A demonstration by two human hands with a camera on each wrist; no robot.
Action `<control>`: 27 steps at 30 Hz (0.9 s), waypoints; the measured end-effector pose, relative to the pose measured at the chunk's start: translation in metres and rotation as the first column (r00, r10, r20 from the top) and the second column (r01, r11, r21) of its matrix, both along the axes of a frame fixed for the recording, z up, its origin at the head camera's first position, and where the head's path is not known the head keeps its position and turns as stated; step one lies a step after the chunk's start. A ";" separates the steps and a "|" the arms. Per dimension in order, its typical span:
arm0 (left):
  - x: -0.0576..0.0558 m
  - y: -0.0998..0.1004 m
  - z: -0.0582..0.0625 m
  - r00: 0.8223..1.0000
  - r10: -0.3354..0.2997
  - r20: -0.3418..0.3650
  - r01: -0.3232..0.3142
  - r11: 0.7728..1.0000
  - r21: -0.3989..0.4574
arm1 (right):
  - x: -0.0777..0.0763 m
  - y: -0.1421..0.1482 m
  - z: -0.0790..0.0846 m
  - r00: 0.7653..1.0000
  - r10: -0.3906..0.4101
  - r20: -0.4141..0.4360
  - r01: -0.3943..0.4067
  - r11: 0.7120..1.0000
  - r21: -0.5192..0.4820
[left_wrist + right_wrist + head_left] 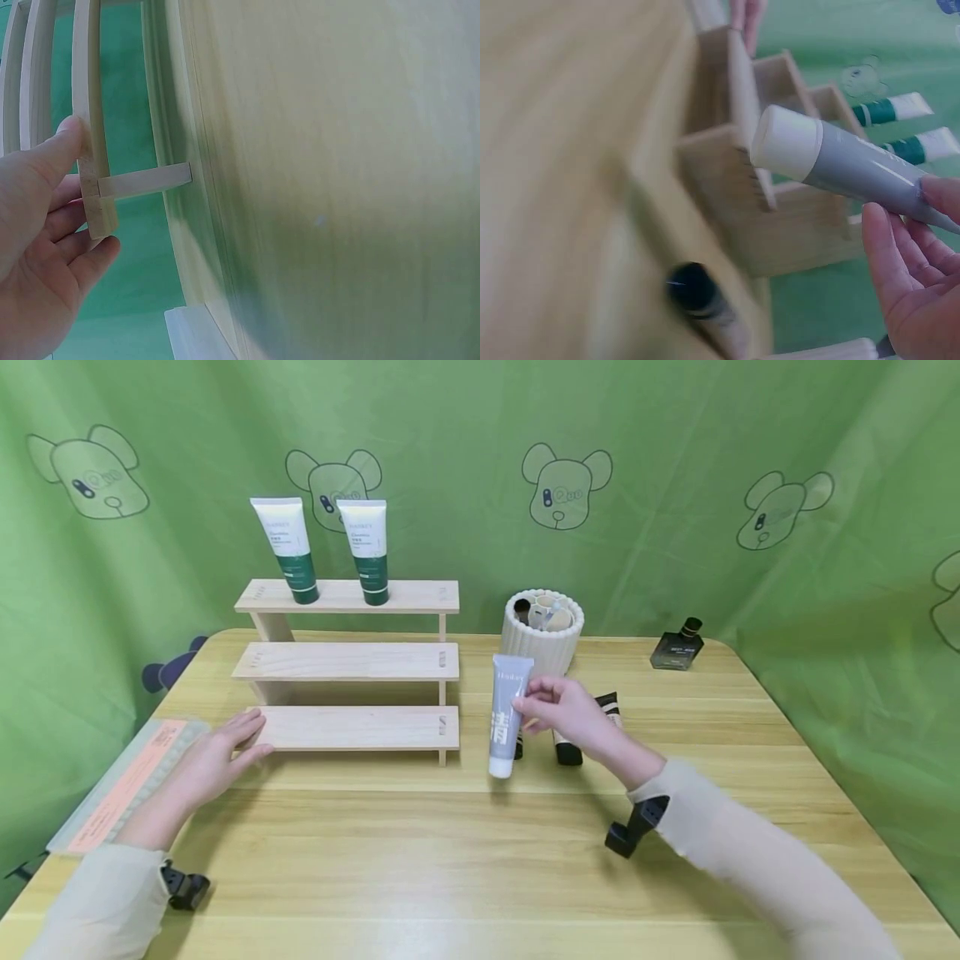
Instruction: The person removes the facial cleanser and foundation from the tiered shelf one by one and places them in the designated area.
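Fingers of a person's right hand (567, 712) pinch a slim grey-blue plastic squeeze tube (510, 687), its white cap pointing down, and hold it slightly tilted above a light wood-grain table (420, 860), just right of a three-tiered pale wooden rack (352, 728). The left hand (213, 760) grips the left end of the rack's lowest step between thumb and curled fingers. Near the right hand, dark-capped tubes (567, 753) lie on the table, partly hidden behind the hand and the held tube. On the rack's top step, two green-and-white plastic tubes (367, 552) stand caps down, side by side and apart. Behind the held tube, a white ribbed cylindrical cup (536, 647) contains slim tools (522, 607), one with dark bristles. Farther right, a dark, square-bodied glass bottle (675, 653) with a black cap stands near the table's back edge. At the left, a flat grey package (127, 789) with a pink strip lies partly hidden by the left forearm (156, 822). A green curtain (450, 468) printed with round-eared animal heads hangs behind, and black wrist devices (187, 889) sit at both cream sleeves (101, 902)
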State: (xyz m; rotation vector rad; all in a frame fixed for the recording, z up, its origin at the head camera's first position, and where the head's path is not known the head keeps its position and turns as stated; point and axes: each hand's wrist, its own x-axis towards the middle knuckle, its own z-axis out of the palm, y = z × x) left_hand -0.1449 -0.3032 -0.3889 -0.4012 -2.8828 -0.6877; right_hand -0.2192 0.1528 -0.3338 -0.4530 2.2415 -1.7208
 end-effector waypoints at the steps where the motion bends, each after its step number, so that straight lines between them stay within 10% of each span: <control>1: 0.000 0.000 0.000 1.000 0.001 0.000 -0.001 1.000 -0.002 | 0.004 0.001 -0.004 1.000 0.010 0.016 -0.010 1.000 0.004; 27: 0.001 0.001 0.000 1.000 -0.013 -0.012 0.013 1.000 0.009 | 0.061 0.012 -0.069 0.936 0.067 0.346 -0.086 0.995 0.040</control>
